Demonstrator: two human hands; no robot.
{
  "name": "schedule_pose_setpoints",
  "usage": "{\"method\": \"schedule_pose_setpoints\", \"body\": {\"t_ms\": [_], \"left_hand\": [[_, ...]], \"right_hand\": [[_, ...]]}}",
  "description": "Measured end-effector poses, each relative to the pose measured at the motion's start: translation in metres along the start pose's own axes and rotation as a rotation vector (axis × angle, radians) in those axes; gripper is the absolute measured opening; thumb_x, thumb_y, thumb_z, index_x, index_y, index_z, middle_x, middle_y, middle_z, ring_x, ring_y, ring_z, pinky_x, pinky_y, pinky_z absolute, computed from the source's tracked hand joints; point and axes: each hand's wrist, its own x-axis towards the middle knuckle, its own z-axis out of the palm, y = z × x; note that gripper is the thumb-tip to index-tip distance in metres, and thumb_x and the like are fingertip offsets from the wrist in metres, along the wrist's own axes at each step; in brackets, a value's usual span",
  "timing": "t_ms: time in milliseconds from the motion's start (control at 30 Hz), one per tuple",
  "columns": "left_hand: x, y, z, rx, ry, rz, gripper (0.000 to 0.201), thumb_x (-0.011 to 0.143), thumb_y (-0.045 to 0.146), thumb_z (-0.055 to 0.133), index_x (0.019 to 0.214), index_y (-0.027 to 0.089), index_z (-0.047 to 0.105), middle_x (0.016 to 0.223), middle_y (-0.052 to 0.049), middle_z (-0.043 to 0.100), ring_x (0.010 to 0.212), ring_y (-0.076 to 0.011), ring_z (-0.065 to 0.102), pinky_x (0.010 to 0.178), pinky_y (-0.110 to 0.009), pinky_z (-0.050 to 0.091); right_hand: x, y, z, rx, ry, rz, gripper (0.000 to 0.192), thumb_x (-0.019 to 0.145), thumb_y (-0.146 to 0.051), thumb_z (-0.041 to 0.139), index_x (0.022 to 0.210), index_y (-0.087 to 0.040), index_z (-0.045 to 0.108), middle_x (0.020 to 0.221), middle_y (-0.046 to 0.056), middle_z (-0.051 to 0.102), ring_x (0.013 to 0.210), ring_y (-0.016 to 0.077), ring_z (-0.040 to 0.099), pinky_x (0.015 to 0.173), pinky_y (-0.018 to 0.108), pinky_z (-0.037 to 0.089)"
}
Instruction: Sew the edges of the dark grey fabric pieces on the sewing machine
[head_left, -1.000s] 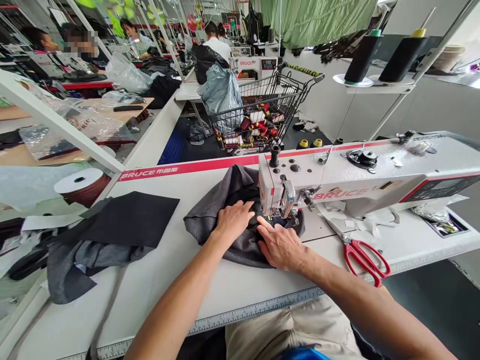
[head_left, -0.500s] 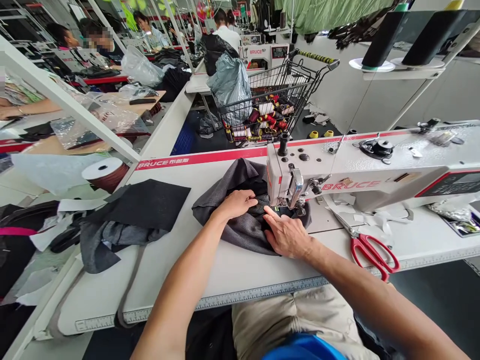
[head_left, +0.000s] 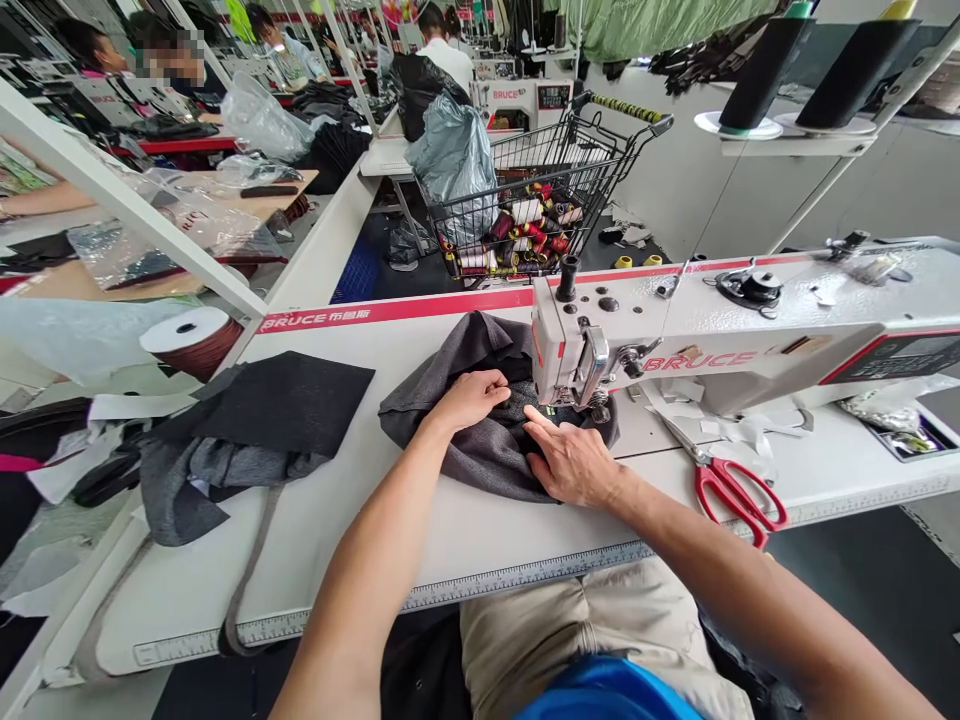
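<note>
My left hand (head_left: 471, 398) is curled, its fingers bunching the gray cloth (head_left: 480, 440) just left of the sewing machine (head_left: 675, 345). My right hand (head_left: 574, 462) lies flat and spread on the same cloth, fingertips (head_left: 534, 413) pointing at the needle area. The cloth sits on the white tabletop (head_left: 465, 530), partly under the machine's head. Red scissors (head_left: 731, 490) lie to the right, and dark cloth pieces (head_left: 255, 425) are piled to the left.

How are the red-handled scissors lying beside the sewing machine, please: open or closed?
Closed. The scissors lie flat on the table, blades together toward the machine, red handle loops side by side.
</note>
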Motion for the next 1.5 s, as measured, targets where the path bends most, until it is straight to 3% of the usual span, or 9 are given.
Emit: {"method": "schedule_pose_setpoints", "body": {"t_ms": [133,267,400,567,700,800,933,1033,1500], "left_hand": [[-0.003,0.008,0.007,0.101,0.145,-0.034,0.016,0.085,0.031,0.052,0.081,0.019,0.062,0.07,0.0,0.061,0.067,-0.0163,0.056,0.065,-0.028,0.039],[-0.018,0.031,0.012,0.233,0.261,0.025,0.021,0.09,0.026,0.048,0.102,0.019,0.063,0.092,-0.007,0.065,0.089,-0.0225,0.058,0.084,-0.035,0.041],[-0.036,0.054,0.02,0.54,0.111,0.267,0.024,0.094,0.028,0.044,0.096,0.019,0.066,0.099,-0.009,0.065,0.096,-0.0264,0.055,0.085,-0.04,0.04],[-0.041,0.06,0.029,0.72,0.021,0.249,0.023,0.089,0.016,0.046,0.106,0.021,0.062,0.105,-0.009,0.066,0.1,-0.0288,0.056,0.084,-0.044,0.039],[-0.036,0.058,0.03,0.725,0.01,0.259,0.033,0.08,0.011,0.05,0.11,0.019,0.06,0.118,-0.01,0.063,0.112,-0.0311,0.052,0.097,-0.051,0.034],[-0.031,0.059,0.034,0.681,0.037,0.237,0.037,0.075,0.01,0.053,0.111,0.018,0.059,0.12,-0.01,0.063,0.12,-0.0303,0.048,0.105,-0.053,0.03],[-0.029,0.059,0.043,0.642,0.103,0.176,0.025,0.088,0.024,0.045,0.109,0.02,0.059,0.12,-0.009,0.064,0.123,-0.0289,0.047,0.106,-0.055,0.029],[-0.031,0.054,0.05,0.591,0.163,0.161,0.031,0.091,0.037,0.047,0.116,0.021,0.057,0.129,-0.009,0.059,0.13,-0.0295,0.042,0.11,-0.056,0.027],[-0.033,0.049,0.052,0.527,0.144,0.15,0.041,0.088,0.037,0.052,0.125,0.021,0.051,0.138,-0.008,0.052,0.135,-0.028,0.038,0.116,-0.055,0.024]], "right_hand": [[0.0,0.0,0.002,0.002,0.026,-0.005,0.043,0.094,-0.038,0.035,0.132,-0.022,0.045,0.158,0.004,0.021,0.092,0.0236,0.064,0.065,0.033,0.051],[-0.003,0.003,0.011,0.043,0.102,-0.017,0.039,0.093,-0.035,0.039,0.129,-0.021,0.049,0.154,0.006,0.031,0.091,0.0219,0.061,0.067,0.031,0.049],[-0.007,0.006,0.025,0.123,0.244,-0.048,0.035,0.093,-0.027,0.041,0.125,-0.019,0.054,0.135,0.006,0.056,0.094,0.0207,0.056,0.073,0.028,0.047],[-0.014,0.011,0.03,0.106,0.377,-0.062,0.027,0.095,-0.026,0.042,0.111,-0.018,0.063,0.128,0.007,0.06,0.093,0.0216,0.053,0.077,0.031,0.043],[-0.021,0.026,0.021,0.016,0.398,-0.041,0.027,0.097,-0.025,0.041,0.11,-0.019,0.064,0.121,0.009,0.063,0.097,0.0246,0.052,0.085,0.038,0.036],[-0.025,0.038,0.014,-0.033,0.333,-0.078,0.026,0.096,-0.025,0.043,0.111,-0.02,0.064,0.112,0.009,0.066,0.094,0.0251,0.052,0.082,0.039,0.033],[-0.029,0.047,0.011,-0.065,0.264,-0.133,0.027,0.093,-0.027,0.048,0.115,-0.02,0.063,0.112,0.008,0.064,0.094,0.0256,0.05,0.08,0.039,0.033],[-0.031,0.048,0.011,-0.063,0.274,-0.141,0.029,0.092,-0.028,0.049,0.117,-0.021,0.063,0.124,0.008,0.06,0.099,0.0273,0.048,0.083,0.04,0.034],[-0.014,0.064,0.023,0.009,0.274,-0.128,0.028,0.091,-0.017,0.045,0.109,-0.016,0.067,0.11,0.011,0.066,0.1,0.025,0.052,0.089,0.037,0.038]]}}
